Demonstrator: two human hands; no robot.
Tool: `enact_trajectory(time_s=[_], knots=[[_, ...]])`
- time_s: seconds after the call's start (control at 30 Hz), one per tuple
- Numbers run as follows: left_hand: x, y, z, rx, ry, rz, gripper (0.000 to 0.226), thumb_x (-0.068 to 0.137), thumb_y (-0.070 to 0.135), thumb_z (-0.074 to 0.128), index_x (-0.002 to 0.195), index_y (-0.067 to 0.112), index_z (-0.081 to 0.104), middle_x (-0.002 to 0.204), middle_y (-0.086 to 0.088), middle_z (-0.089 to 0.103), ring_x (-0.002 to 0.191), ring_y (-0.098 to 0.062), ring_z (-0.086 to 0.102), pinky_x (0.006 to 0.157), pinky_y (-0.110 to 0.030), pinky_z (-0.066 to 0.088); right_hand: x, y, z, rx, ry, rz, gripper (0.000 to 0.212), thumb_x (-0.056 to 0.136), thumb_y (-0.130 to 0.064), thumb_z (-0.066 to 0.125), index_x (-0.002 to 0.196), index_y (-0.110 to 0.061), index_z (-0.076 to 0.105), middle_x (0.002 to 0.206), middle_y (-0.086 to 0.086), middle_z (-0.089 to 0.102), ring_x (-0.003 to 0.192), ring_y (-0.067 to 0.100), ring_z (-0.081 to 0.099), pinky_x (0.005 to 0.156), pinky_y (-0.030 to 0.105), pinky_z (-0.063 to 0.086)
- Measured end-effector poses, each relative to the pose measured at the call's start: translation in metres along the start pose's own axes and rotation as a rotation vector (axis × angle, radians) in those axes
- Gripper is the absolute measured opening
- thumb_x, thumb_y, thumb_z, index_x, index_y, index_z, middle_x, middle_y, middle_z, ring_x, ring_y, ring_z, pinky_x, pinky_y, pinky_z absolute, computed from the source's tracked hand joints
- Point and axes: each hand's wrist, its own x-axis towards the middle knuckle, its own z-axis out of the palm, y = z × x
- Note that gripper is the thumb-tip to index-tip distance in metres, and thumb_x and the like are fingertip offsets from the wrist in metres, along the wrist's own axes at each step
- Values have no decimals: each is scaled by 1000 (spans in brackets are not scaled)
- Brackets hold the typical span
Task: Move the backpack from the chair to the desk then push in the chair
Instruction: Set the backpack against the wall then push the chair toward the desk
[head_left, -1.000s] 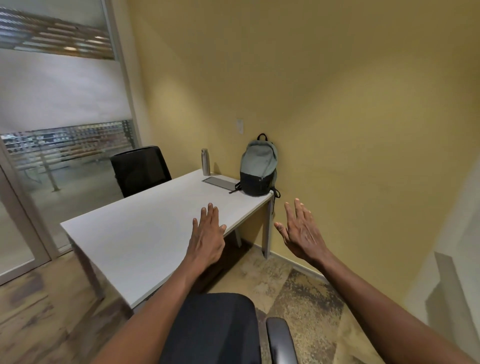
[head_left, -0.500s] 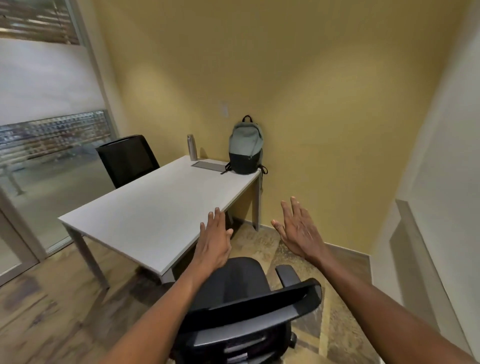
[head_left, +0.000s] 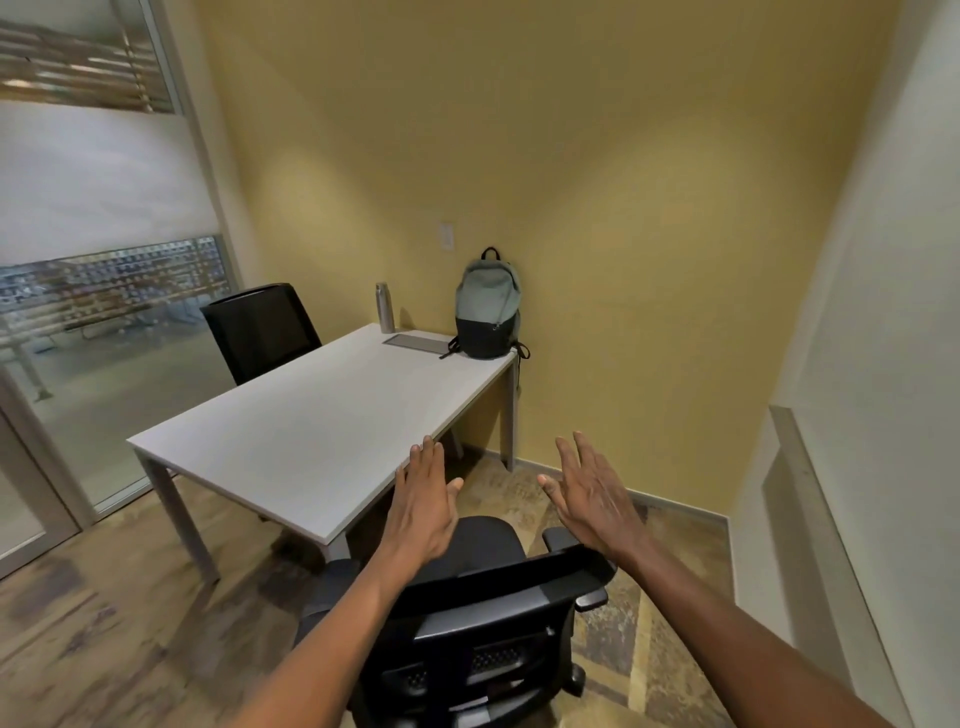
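Two hands, left (head_left: 422, 512) and right (head_left: 592, 498), spread flat, empty, above the chair (head_left: 483, 587) at lower centre. Backpack (head_left: 487, 306) stands zipped on the white desk (head_left: 311, 426), beside a bottle (head_left: 384, 308); yellow walls behind.

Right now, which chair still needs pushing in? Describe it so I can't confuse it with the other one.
Start at the white desk against the yellow wall. The chair to push stands off the desk's near right corner, its backrest toward the camera, just under both open hands. Unlike the other black chair on the far side by the glass wall, it has armrests and its seat is out in the open.
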Motion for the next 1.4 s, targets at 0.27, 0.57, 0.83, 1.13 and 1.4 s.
enact_trajectory(time_s=[0.27, 0.57, 0.83, 1.13, 1.4], knots=[[-46, -4, 4, 43, -32, -26, 64, 104, 44, 25, 156, 12, 6, 166, -10, 1, 152, -26, -3, 124, -48, 4, -35, -14, 6, 35, -56, -11, 71, 103, -58, 21, 158, -13, 20, 167, 20, 11, 154, 33, 13, 124, 41, 11], [-90, -45, 9, 99, -226, -175, 93, 85, 81, 12, 156, 20, 14, 165, -7, 11, 152, -33, -1, 118, -62, 2, -60, -7, 34, 35, -261, 38, 63, 104, -56, 20, 133, -12, 54, 153, 12, 44, 146, 31, 33, 120, 48, 24], [-112, -77, -9, 291, -303, -57, 105, 72, 91, -2, 144, 29, 43, 146, 2, 52, 135, -20, 45, 112, -52, 28, -76, -11, 48, -63, -194, 4, 78, 93, -72, 9, 124, -21, 59, 130, 3, 61, 127, 26, 47, 117, 46, 21], [-129, -74, -14, 377, -94, -8, 99, 71, 92, -3, 121, 36, 60, 110, 8, 69, 105, -15, 59, 91, -39, 40, -94, -14, 47, -47, -239, 43, 74, 76, -94, 8, 95, -31, 41, 117, -9, 53, 120, 14, 46, 104, 70, 31], [-131, -59, -6, 365, 2, 66, 90, 75, 92, 9, 105, 33, 70, 85, 5, 73, 85, -13, 65, 79, -34, 45, -112, 10, 46, -28, -152, 4, 69, 76, -96, 16, 86, -30, 35, 96, -13, 43, 97, 10, 39, 71, 37, 39]])
